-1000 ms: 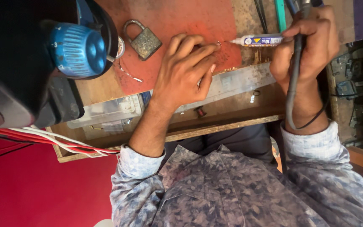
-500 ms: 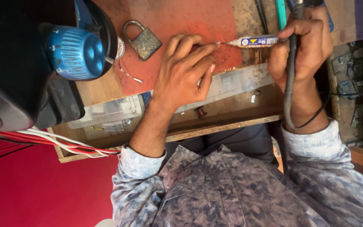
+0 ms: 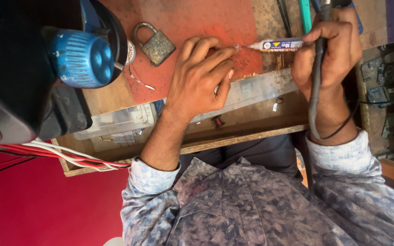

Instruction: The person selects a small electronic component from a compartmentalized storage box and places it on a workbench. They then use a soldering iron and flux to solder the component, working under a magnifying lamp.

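Observation:
My left hand (image 3: pixel 201 77) rests on the red mat (image 3: pixel 192 20) and pinches a tiny metal part (image 3: pixel 238 47) between its fingertips. My right hand (image 3: pixel 329 50) holds a small white glue tube (image 3: pixel 277 44) level, with the nozzle pointing left and nearly touching that part. A black cable or tool handle (image 3: pixel 314 95) is also gripped in this hand and runs down along the wrist. Both sleeves are pale blue over a patterned shirt.
A worn brass padlock (image 3: pixel 156 45) lies on the mat to the left of my left hand. A black device with a blue ribbed knob (image 3: pixel 80 57) fills the upper left. Red and white wires (image 3: pixel 69 155), a clear plastic box (image 3: pixel 115 122) and a green tool (image 3: pixel 305 16) are nearby.
The glue tube's nozzle has edged slightly left toward my left fingertips. Both hands otherwise stay almost still.

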